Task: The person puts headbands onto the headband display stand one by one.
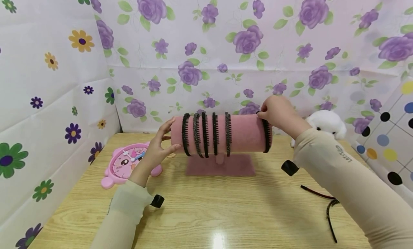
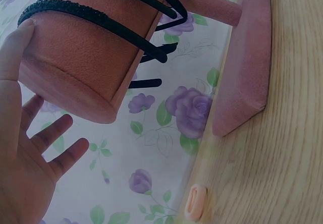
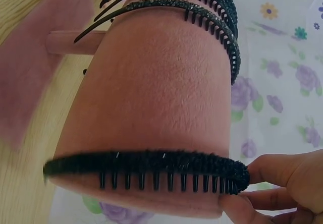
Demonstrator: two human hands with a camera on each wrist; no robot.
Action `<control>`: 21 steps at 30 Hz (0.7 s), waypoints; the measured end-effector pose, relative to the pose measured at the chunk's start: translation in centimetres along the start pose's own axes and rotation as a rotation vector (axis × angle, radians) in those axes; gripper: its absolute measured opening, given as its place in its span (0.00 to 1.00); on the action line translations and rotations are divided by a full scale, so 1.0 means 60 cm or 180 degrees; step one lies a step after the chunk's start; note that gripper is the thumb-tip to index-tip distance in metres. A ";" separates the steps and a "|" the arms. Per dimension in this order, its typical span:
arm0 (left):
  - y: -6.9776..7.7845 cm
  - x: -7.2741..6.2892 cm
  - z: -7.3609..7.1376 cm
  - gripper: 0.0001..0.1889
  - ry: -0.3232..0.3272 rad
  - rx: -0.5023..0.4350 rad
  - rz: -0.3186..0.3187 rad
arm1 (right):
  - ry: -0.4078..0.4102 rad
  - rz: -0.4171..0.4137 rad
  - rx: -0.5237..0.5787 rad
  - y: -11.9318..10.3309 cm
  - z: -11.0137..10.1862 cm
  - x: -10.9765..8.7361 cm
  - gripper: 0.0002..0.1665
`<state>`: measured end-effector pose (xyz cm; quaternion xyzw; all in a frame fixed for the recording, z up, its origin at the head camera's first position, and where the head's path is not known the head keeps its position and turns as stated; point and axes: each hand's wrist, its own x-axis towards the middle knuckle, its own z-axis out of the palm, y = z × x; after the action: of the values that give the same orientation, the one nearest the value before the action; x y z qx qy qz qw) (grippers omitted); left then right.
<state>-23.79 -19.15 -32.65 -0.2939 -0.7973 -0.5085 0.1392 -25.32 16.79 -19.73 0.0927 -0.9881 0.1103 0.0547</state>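
Observation:
A pink plush roll [image 1: 246,134] lies level on a stand with a flat pink base [image 1: 237,166]. Several black toothed headbands [image 1: 228,134] ring its left and middle part, some with a glittery surface. My left hand [image 1: 156,150] is at the roll's left end, thumb touching the front; in the left wrist view its other fingers [image 2: 53,133] spread out straight. At the right end, my right hand [image 1: 279,109] pinches the top of a black toothed headband [image 3: 151,163] that sits round the roll, teeth toward the end face.
A pink cartoon clock [image 1: 120,166] lies at the left. Behind my right arm sits a white plush dog [image 1: 326,121]. Loose headbands [image 1: 329,216] lie at the right, partly under my sleeve. A peach-coloured band [image 2: 196,202] rests near the stand. Flowered cloth hangs behind.

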 end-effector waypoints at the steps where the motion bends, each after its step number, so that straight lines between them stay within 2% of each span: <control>1: 0.001 0.000 0.000 0.42 -0.0001 0.0000 0.0007 | 0.0009 -0.0001 0.0002 -0.001 0.001 0.001 0.14; 9: 0.003 0.001 0.001 0.41 -0.0018 0.0020 0.0028 | 0.0011 -0.0024 0.0043 0.001 0.004 -0.003 0.15; 14: 0.003 0.000 0.000 0.41 -0.0013 0.0013 0.0022 | 0.0012 -0.0153 0.0017 0.007 0.007 -0.011 0.25; 17: 0.001 0.000 -0.001 0.41 -0.0010 0.0004 0.0026 | 0.0065 -0.0326 0.0076 0.012 0.010 -0.018 0.26; 21: 0.000 0.001 -0.001 0.41 -0.0017 0.0004 0.0030 | 0.0218 -0.0727 0.0130 0.022 0.019 -0.033 0.27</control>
<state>-23.82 -19.20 -32.58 -0.2989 -0.7966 -0.5065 0.1396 -23.77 18.14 -21.37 0.2020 -0.9662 0.1266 0.0987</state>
